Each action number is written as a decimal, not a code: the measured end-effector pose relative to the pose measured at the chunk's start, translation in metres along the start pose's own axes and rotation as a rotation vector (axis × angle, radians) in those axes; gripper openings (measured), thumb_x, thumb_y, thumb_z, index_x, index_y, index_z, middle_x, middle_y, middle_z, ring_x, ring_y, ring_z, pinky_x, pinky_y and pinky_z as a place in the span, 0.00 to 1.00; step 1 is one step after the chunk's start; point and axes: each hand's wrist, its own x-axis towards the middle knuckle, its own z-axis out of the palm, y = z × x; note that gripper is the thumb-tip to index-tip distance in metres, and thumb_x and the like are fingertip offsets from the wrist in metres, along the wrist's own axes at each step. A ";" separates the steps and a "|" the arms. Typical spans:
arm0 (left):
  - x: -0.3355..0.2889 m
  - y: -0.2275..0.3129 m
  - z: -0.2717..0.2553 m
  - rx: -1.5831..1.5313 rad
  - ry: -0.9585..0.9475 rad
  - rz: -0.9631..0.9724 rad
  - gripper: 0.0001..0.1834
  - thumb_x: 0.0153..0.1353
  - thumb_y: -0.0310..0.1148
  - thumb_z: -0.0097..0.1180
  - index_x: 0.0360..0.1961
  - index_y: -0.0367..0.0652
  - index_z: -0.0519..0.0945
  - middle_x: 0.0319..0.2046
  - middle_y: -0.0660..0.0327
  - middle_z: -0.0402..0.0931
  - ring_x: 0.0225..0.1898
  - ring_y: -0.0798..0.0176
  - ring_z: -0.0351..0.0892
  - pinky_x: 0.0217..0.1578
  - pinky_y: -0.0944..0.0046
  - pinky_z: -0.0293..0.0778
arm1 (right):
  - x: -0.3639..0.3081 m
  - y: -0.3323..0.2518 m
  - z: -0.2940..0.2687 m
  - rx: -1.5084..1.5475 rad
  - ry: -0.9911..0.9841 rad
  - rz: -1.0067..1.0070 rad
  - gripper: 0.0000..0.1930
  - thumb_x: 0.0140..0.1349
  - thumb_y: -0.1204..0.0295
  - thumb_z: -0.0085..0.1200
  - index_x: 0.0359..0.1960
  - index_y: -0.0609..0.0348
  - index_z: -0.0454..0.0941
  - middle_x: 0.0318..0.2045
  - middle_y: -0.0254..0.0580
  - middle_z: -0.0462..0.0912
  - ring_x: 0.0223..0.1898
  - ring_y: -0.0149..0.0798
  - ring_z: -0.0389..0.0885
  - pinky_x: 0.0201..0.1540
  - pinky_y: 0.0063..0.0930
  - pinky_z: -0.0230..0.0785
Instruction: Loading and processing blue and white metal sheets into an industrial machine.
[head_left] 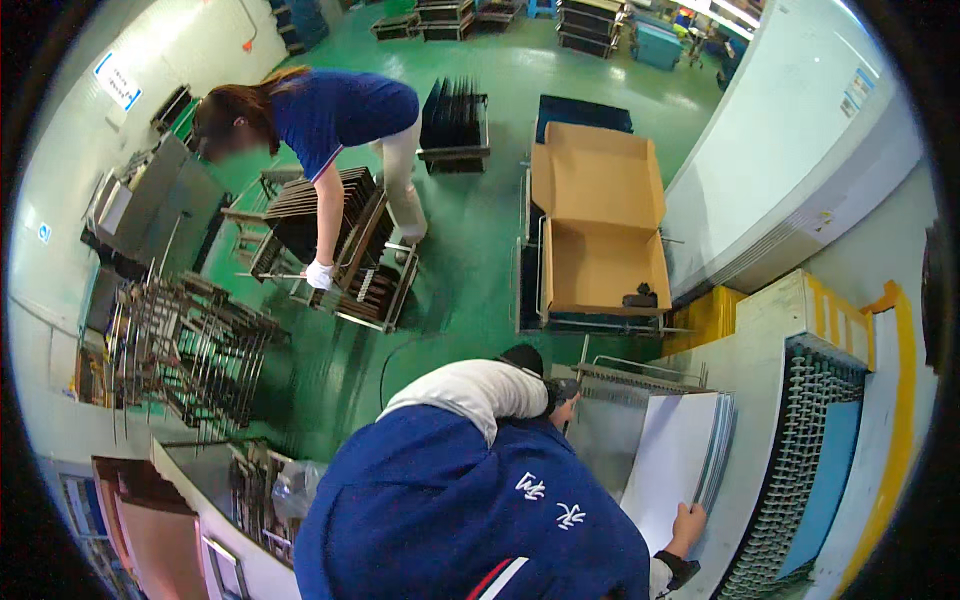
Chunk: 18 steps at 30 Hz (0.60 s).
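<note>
The right hand [686, 527] is clamping its fingers on white panels [668, 445], uneven pressure risking slippage; the left hand's [566, 409] fingers I cannot tell.

1 head-worn fisheye, wide, looking down

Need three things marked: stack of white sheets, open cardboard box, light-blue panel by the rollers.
Stack of white sheets [668, 450]: head view, broad face of the front sheet.
Open cardboard box [598, 268]: head view, bare inside floor.
Light-blue panel [826, 490]: head view, middle of its visible face.
</note>
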 end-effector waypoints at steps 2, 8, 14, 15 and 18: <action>0.004 0.003 -0.007 -0.093 -0.204 -0.245 0.48 0.45 0.24 0.57 0.71 0.51 0.56 0.59 0.45 0.70 0.56 0.50 0.75 0.54 0.54 0.71 | -0.001 0.000 -0.002 -0.048 0.048 -0.017 0.17 0.50 0.64 0.57 0.27 0.70 0.74 0.27 0.63 0.77 0.33 0.65 0.75 0.37 0.52 0.66; 0.008 -0.025 0.008 -0.251 -0.169 -0.091 0.47 0.46 0.22 0.55 0.72 0.48 0.55 0.63 0.46 0.64 0.59 0.52 0.71 0.55 0.57 0.69 | -0.006 -0.010 -0.006 -0.065 0.019 -0.010 0.17 0.53 0.63 0.56 0.32 0.70 0.75 0.31 0.66 0.77 0.36 0.66 0.76 0.40 0.53 0.66; 0.026 -0.072 0.034 -0.330 -0.091 0.043 0.47 0.48 0.21 0.54 0.72 0.45 0.53 0.67 0.47 0.57 0.62 0.54 0.68 0.56 0.60 0.68 | 0.000 -0.004 0.003 -0.059 0.008 -0.015 0.17 0.54 0.65 0.57 0.33 0.72 0.75 0.35 0.69 0.78 0.39 0.67 0.76 0.44 0.52 0.67; 0.027 -0.078 0.038 -0.340 -0.082 0.064 0.47 0.49 0.21 0.54 0.72 0.45 0.53 0.68 0.47 0.56 0.62 0.54 0.67 0.56 0.60 0.67 | 0.002 -0.003 0.004 -0.066 -0.022 0.010 0.17 0.55 0.65 0.58 0.33 0.73 0.75 0.36 0.69 0.78 0.40 0.67 0.76 0.44 0.52 0.67; 0.031 -0.091 0.047 -0.350 -0.050 0.127 0.46 0.49 0.20 0.53 0.72 0.43 0.52 0.70 0.48 0.53 0.64 0.55 0.65 0.56 0.61 0.67 | 0.004 -0.001 0.008 -0.054 -0.032 0.044 0.18 0.55 0.66 0.59 0.34 0.74 0.76 0.38 0.70 0.78 0.41 0.67 0.77 0.45 0.52 0.68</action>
